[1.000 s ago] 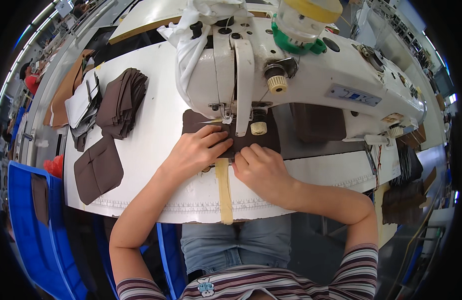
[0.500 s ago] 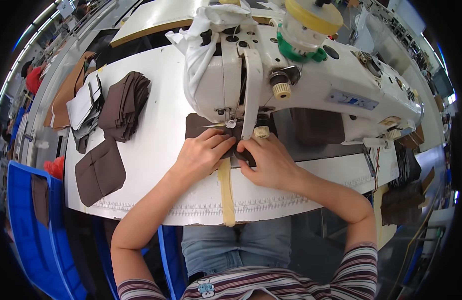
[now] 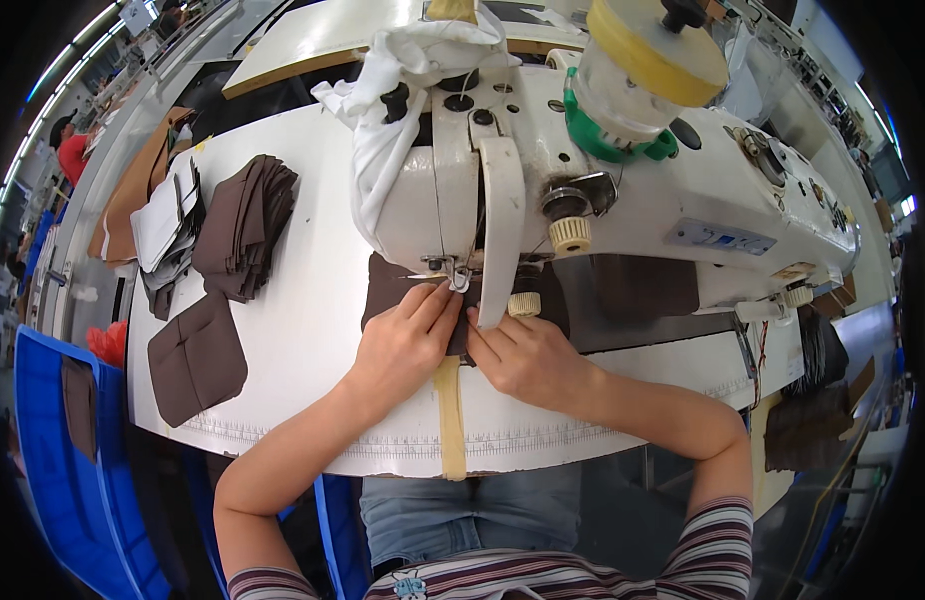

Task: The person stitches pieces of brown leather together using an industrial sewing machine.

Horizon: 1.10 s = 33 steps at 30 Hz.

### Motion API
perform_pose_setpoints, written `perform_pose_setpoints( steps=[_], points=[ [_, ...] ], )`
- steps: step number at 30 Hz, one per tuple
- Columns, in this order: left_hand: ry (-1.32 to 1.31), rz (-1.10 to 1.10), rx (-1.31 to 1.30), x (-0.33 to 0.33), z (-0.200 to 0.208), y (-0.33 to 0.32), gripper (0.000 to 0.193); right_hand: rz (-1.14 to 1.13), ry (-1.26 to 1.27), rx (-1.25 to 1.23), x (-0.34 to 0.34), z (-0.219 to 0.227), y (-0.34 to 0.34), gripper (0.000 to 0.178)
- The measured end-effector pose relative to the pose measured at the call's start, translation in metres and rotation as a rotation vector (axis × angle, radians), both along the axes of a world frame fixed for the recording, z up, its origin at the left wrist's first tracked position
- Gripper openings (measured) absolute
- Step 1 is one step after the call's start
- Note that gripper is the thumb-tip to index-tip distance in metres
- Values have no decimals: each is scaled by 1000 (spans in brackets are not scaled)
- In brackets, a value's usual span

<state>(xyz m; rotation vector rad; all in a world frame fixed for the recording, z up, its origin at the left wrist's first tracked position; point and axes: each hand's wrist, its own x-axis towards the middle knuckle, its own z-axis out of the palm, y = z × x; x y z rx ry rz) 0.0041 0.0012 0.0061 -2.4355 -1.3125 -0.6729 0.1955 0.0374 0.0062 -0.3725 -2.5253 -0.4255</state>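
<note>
A dark brown fabric piece (image 3: pixel 385 288) lies under the needle end of a white sewing machine (image 3: pixel 623 215). My left hand (image 3: pixel 403 338) has its fingers pressed together on the fabric, their tips right beside the presser foot (image 3: pixel 460 282). Opposite it, my right hand (image 3: pixel 531 364) grips the fabric's near part just right of the foot, thumb tucked out of sight. A small gap separates the two sets of fingertips. The machine's white lever (image 3: pixel 501 230) hangs in front of the right fingertips and partly covers the work.
Left on the white table (image 3: pixel 313 400) are a brown fabric stack (image 3: pixel 245 228), a pile of pale pieces (image 3: pixel 168 222) and a single brown piece (image 3: pixel 197 358). Yellow tape (image 3: pixel 451 420) runs to the near edge. A blue bin (image 3: pixel 83 480) stands at the left.
My right hand has changed from a pinch with the thumb showing to fingers laid closer together. The left fingertips have come nearer the presser foot. The whole view has shifted slightly.
</note>
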Motion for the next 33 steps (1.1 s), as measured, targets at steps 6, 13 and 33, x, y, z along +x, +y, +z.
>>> perform_pose_setpoints(
  steps=[6, 13, 33],
  points=[
    [48, 38, 11, 4, 5, -1, 34, 6, -85, -118, 4, 5, -3, 23],
    [43, 61, -1, 4, 5, 0, 34, -2, -70, -79, 3, 5, 0, 24],
    [-76, -23, -98, -8, 8, 2, 35, -4, -107, -60, 6, 1, -1, 24]
  ],
)
